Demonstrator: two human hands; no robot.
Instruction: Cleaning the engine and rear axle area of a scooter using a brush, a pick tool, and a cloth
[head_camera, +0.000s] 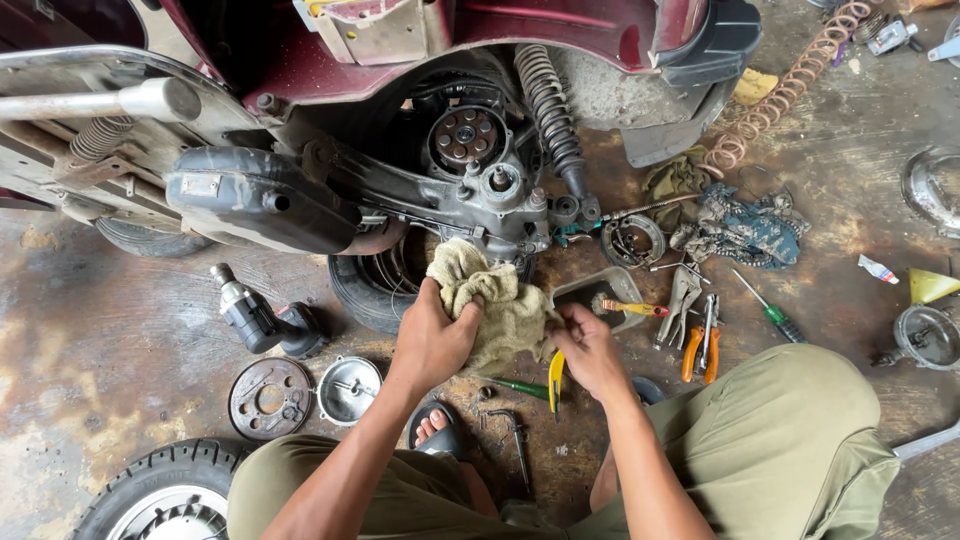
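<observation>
My left hand (432, 335) grips a crumpled beige rag (492, 300) from the left. My right hand (588, 345) pinches the rag's right side. The rag hangs just below the grey engine casing (490, 195) of a dark red scooter (560, 25) with its rear wheel off. I squat in front of it, knees apart. A yellow-handled tool (555, 378) lies on the floor under my right hand.
A black power tool (262, 318), a round brake plate (270, 398) and a metal cover (348, 388) lie at the left. Pliers (703, 345), a green screwdriver (770, 310), a small tray (598, 292) and rags (745, 230) sit at the right. A tyre (165, 495) is at the bottom left.
</observation>
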